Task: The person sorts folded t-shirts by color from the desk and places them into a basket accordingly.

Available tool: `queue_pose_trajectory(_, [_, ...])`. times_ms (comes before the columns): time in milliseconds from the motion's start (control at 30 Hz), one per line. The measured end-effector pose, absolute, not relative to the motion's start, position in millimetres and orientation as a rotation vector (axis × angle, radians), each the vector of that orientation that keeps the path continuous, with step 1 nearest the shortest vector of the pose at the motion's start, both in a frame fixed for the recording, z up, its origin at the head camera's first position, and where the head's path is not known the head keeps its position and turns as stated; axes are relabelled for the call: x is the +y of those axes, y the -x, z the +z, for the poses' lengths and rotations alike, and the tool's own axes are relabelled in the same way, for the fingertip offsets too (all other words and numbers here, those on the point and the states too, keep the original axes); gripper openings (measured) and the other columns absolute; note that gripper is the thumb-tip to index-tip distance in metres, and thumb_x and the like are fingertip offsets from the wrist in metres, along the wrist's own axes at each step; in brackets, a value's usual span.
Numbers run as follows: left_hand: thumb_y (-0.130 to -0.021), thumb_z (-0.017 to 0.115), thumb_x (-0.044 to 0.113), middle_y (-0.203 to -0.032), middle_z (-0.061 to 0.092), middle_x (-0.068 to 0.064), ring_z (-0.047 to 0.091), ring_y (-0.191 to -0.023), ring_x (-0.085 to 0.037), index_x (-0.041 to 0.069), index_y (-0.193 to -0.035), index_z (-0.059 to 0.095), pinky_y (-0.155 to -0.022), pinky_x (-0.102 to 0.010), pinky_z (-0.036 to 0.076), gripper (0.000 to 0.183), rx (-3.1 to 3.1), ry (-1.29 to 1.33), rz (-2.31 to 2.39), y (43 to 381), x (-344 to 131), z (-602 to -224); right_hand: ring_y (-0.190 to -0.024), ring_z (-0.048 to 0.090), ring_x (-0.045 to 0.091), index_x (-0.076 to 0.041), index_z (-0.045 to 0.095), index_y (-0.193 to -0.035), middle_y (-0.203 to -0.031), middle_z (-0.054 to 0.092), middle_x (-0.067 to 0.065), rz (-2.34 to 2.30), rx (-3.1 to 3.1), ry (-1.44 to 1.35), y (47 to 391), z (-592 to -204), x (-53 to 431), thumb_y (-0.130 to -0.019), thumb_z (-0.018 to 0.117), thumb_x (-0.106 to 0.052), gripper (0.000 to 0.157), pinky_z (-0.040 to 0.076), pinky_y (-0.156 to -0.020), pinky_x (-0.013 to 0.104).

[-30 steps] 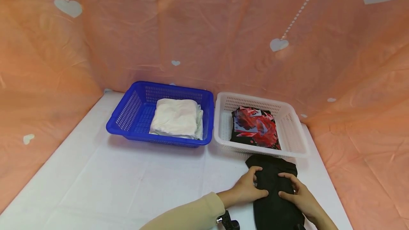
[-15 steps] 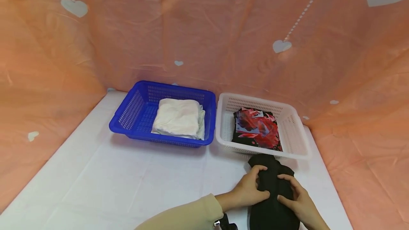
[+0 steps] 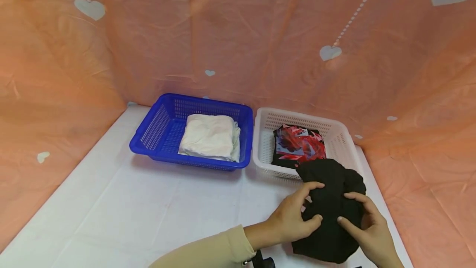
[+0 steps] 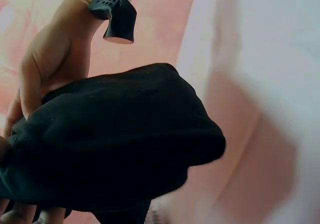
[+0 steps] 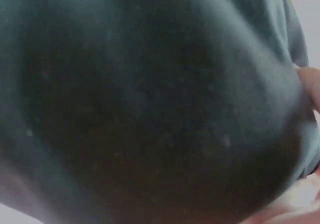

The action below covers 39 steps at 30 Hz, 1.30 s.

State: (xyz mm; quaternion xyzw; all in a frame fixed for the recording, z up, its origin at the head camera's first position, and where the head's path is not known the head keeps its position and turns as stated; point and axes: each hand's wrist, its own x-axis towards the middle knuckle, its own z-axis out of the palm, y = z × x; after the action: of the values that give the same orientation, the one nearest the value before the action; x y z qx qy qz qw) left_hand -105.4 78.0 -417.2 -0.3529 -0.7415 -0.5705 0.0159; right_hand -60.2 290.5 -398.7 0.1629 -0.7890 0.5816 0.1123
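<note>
Both hands hold a folded black garment (image 3: 331, 214) between them, at the lower right in the head view. My left hand (image 3: 290, 220) grips its left side, with the thumb on the upper face. On the opposite side, my right hand (image 3: 375, 233) grips it with the thumb also on top. The garment's far end overlaps the white basket's front edge in view. Dark fabric (image 4: 115, 139) spans the left wrist view, raised off the white surface. Blurred black cloth (image 5: 165, 104) fills most of the right wrist view. Its kind of garment cannot be told.
Behind the garment stands a white basket (image 3: 267, 168) holding a folded black cloth with a red print (image 3: 301, 144). Left of it, a blue basket (image 3: 148, 148) holds folded white cloth (image 3: 210, 135). Orange sheeting (image 3: 238, 32) walls the white table (image 3: 160, 206).
The black garment has come up off the table and moved toward the white basket, both hands moving with it. Its lower end now hangs folded under, and it hides the basket's front right part.
</note>
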Motion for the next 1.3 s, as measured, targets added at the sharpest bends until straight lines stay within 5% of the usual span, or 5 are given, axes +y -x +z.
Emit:
queue_pose_trajectory(567, [-0.087,0.069,0.012,-0.128,0.058,-0.006,0.051,-0.071,-0.003,0.023,-0.145,0.032,-0.069,-0.015,0.047,0.070,-2.251,1.044,-1.580,189,61,-354,-0.099,0.060,0.005,0.012,0.042,-0.131,-0.119,0.056,-0.003,1.563,-2.121,-0.593,148,-331,282,-0.072,0.060,0.029,0.064,0.049,-0.082,0.012])
queue_pose_trajectory(933, [-0.088,0.066,0.006,-0.114,0.060,-0.007,0.057,-0.085,-0.013,0.023,-0.144,0.034,-0.066,-0.015,0.044,0.067,-2.205,0.933,-1.576,236,63,-353,-0.098,0.057,-0.009,0.009,0.053,-0.123,-0.116,0.056,-0.022,1.100,-2.136,-0.614,201,-325,270,-0.069,0.068,0.025,0.059,0.043,-0.084,0.007])
queue_pose_trajectory(1033, [-0.089,0.065,0.005,-0.096,0.058,-0.008,0.050,-0.074,-0.012,0.022,-0.145,0.035,-0.063,-0.017,0.040,0.066,-2.225,0.880,-1.596,243,67,-365,-0.105,0.053,-0.012,0.005,0.054,-0.125,-0.121,0.061,-0.007,1.012,-2.156,-0.601,212,-341,271,-0.070,0.070,0.021,0.059,0.039,-0.089,0.007])
queue_pose_trajectory(1167, [-0.089,0.066,0.005,-0.098,0.058,-0.009,0.052,-0.079,-0.015,0.024,-0.145,0.034,-0.073,-0.024,0.046,0.068,-2.344,0.769,-1.604,251,71,-386,-0.117,0.054,0.010,-0.009,0.051,-0.135,-0.133,0.054,0.018,0.957,-2.325,-0.482,227,-370,280,-0.078,0.073,0.007,0.063,0.038,-0.096,0.013])
queue_pose_trajectory(1300, [-0.089,0.066,0.007,-0.142,0.049,-0.007,0.053,-0.123,-0.020,0.024,-0.148,0.030,-0.102,-0.036,0.045,0.071,-2.506,0.665,-1.618,257,74,-402,-0.121,0.050,0.037,-0.015,0.046,-0.139,-0.139,0.049,0.020,0.970,-2.467,-0.396,234,-388,286,-0.081,0.073,0.000,0.066,0.041,-0.101,0.045])
